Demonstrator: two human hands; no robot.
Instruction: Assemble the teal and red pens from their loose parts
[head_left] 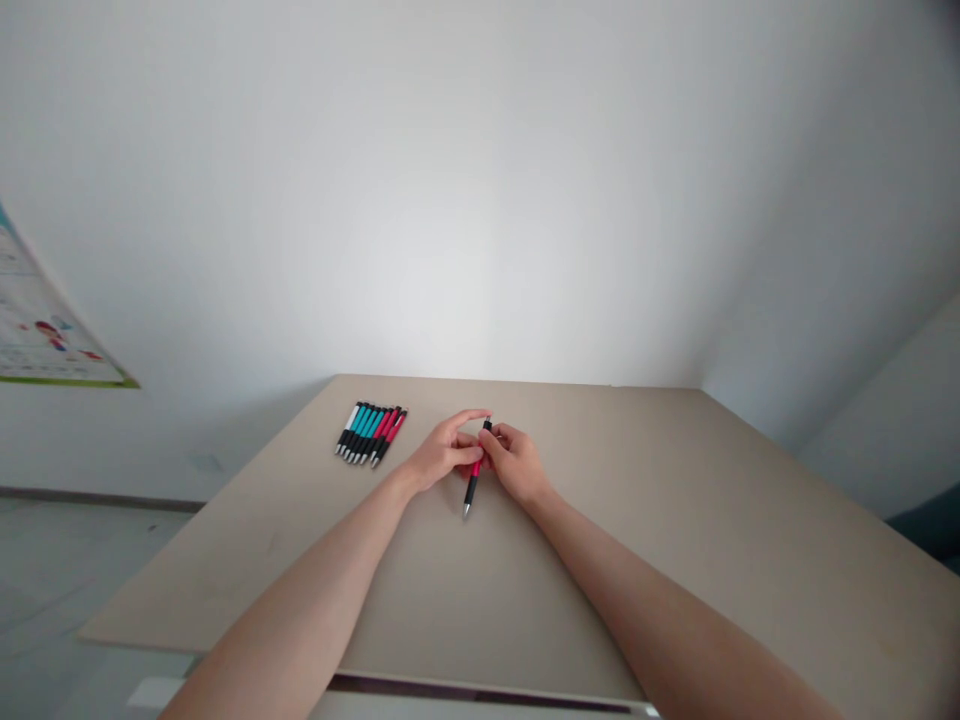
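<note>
Between both hands is a red and black pen (472, 486), its silver tip pointing down toward me. My left hand (444, 450) pinches its barrel from the left, with the index finger stretched to the button end at the top. From the right, my right hand (515, 460) grips the same barrel between thumb and fingers. Left of the hands, several pens (370, 432) lie side by side in a slanted row, one white, the others teal or red, all with black grips and silver tips.
The beige table (637, 500) reaches back to a white wall (480, 200). A poster (52, 320) hangs on the wall at the left. Something dark (930, 525) shows past the table's right edge. The grey floor (67, 570) is visible at the left.
</note>
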